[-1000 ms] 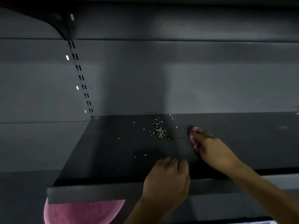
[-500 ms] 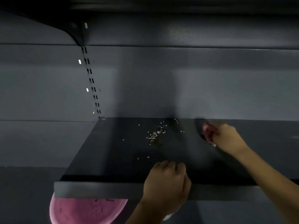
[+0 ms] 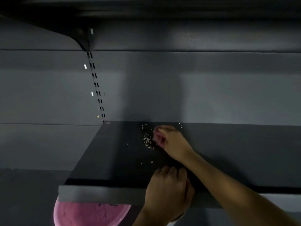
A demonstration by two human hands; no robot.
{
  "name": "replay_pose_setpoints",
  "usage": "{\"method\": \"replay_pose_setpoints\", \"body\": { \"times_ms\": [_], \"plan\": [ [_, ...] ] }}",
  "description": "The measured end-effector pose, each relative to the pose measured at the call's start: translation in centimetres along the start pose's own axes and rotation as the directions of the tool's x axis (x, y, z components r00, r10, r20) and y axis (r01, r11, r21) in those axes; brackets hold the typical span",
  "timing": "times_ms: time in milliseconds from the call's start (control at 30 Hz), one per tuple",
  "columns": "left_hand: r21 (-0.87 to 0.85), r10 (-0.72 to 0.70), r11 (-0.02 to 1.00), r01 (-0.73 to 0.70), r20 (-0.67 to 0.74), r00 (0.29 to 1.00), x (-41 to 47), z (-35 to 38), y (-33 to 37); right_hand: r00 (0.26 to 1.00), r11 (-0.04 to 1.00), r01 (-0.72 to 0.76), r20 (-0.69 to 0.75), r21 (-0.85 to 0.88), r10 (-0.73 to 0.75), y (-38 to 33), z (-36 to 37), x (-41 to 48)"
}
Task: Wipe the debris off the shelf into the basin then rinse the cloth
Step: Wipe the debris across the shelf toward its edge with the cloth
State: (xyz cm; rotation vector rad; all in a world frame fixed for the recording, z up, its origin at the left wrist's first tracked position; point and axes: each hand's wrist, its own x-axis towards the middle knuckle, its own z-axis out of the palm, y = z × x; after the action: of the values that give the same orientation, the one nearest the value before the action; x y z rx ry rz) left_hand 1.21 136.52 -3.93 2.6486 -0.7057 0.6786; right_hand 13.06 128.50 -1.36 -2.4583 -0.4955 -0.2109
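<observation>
A dark grey shelf [image 3: 114, 160] carries a small heap of pale debris [image 3: 147, 140] near its back, with a few stray crumbs toward the front. My right hand [image 3: 173, 141] presses a pink cloth [image 3: 158, 138] onto the shelf, touching the right side of the heap. My left hand [image 3: 167, 190] is curled over the shelf's front edge. A pink basin [image 3: 91, 214] sits below the front edge at the left, partly hidden by the shelf lip.
The grey back panel [image 3: 179, 95] rises behind the shelf. A slotted upright [image 3: 97, 92] and bracket [image 3: 81, 39] stand at the back left, under a dark upper shelf [image 3: 146, 8]. A lighter strip [image 3: 280, 201] shows at lower right.
My right hand swept the cloth back and then left along the rear of the shelf, reaching the heap of debris. My left hand stayed on the front edge.
</observation>
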Motion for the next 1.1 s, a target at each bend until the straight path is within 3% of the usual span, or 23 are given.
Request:
{"method": "replay_pose_setpoints", "body": {
  "times_ms": [133, 233, 300, 400, 567, 700, 833, 900, 1000, 1100],
  "plan": [
    [0.029, 0.017, 0.999, -0.015, -0.05, 0.999, 0.1, 0.1, 0.1, 0.952, 0.996, -0.078, -0.299, -0.043, 0.062, 4.5, -4.5, -0.3],
    [0.034, 0.02, 0.999, -0.018, -0.078, 0.997, 0.2, 0.4, 0.2, 0.921, 0.911, -0.343, -0.273, -0.229, 0.278, 10.0, -7.6, 0.2],
    [0.038, 0.022, 0.999, -0.019, -0.09, 0.996, 0.3, 0.4, 0.2, 0.909, 0.833, -0.415, -0.21, -0.366, 0.361, 12.3, -7.6, 0.5],
    [0.046, 0.024, 0.999, -0.02, -0.096, 0.995, 0.3, 0.6, 0.2, 0.942, 0.883, -0.326, -0.195, -0.339, 0.273, 11.5, -5.9, 1.9],
    [0.032, 0.033, 0.999, -0.032, -0.049, 0.998, 0.2, 0.5, 0.0, 1.0, 0.987, 0.016, -0.01, -0.161, -0.018, 5.0, -1.3, 4.4],
    [0.008, 0.009, 1.0, -0.009, 0.005, 1.0, 0.1, -0.1, -0.2, 0.982, 0.989, -0.069, 0.182, 0.131, 0.045, 0.8, 0.3, 5.3],
    [0.0, 0.01, 1.0, -0.01, 0.005, 1.0, 0.0, -0.2, -0.3, 0.992, 0.934, -0.12, -0.003, 0.338, 0.128, 0.9, -2.7, 3.4],
    [0.003, 0.017, 1.0, -0.017, -0.032, 0.999, 0.0, -0.1, -0.1, 0.986, 0.941, -0.123, -0.067, 0.315, 0.152, 2.6, -5.1, 1.9],
    [0.026, 0.036, 0.999, -0.034, -0.085, 0.996, 0.0, 0.3, 0.1, 0.981, 0.982, -0.17, -0.081, 0.084, 0.177, 6.0, -8.5, -1.0],
    [0.026, 0.045, 0.999, -0.043, -0.1, 0.994, 0.0, 0.6, 0.1, 0.957, 0.958, -0.286, 0.051, -0.009, 0.286, 8.4, -9.8, -3.7]
  ]
}}
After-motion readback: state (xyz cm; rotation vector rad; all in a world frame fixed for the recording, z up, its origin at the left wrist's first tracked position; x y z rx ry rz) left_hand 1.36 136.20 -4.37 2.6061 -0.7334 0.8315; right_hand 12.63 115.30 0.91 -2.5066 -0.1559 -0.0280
